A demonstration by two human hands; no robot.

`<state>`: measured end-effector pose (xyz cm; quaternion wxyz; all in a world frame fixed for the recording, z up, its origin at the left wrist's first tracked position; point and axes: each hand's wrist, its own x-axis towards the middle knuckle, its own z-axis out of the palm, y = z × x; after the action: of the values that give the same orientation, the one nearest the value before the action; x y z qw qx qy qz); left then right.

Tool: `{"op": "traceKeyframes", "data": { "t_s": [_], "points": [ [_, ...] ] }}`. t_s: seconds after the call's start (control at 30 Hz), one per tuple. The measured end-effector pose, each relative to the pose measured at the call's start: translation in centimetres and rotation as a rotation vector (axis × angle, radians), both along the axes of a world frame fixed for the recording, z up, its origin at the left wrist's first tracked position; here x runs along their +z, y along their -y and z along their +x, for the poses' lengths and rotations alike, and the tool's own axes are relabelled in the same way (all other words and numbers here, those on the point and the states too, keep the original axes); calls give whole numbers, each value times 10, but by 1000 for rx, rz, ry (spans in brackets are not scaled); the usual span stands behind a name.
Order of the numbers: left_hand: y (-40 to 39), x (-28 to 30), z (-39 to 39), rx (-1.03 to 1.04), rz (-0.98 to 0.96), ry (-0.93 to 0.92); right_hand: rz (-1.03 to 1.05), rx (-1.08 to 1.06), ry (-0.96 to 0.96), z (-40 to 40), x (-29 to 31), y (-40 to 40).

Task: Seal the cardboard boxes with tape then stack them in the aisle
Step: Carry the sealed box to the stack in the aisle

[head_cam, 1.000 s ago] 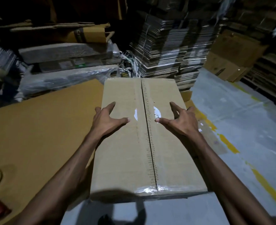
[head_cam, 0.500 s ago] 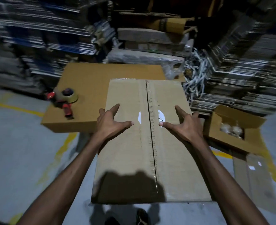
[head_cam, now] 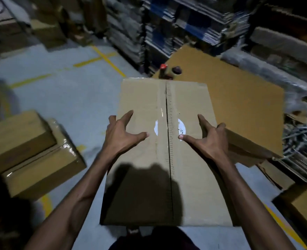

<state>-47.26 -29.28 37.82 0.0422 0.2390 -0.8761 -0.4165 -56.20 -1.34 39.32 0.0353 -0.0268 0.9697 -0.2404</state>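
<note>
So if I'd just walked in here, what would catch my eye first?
Most likely the big cardboard box in the middle, carried by the left hand and right hand, which clasp its side edges with thumbs spread across the taped top. Just beyond it a red-handled tape dispenser sits on a large flat cardboard surface. On the floor to the left wait two stacked boxes.

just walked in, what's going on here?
A person is carrying a taped cardboard box through a warehouse aisle, left hand and right hand gripping its two sides, thumbs on top. The centre seam is already taped. The tape dispenser sits on a big flat box just beyond. Two more sealed boxes are stacked on the floor to the left.
</note>
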Motion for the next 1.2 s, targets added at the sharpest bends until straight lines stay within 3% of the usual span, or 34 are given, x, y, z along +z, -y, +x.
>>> {"op": "traceKeyframes", "data": {
  "t_s": [0.43, 0.87, 1.2],
  "points": [
    [140, -55, 131, 555, 25, 112, -34, 542, 163, 5, -63, 222],
    [182, -80, 124, 1115, 18, 78, 42, 1113, 182, -76, -101, 421],
    [244, -94, 143, 1494, -22, 26, 31, 1483, 164, -53, -112, 590]
  ]
}}
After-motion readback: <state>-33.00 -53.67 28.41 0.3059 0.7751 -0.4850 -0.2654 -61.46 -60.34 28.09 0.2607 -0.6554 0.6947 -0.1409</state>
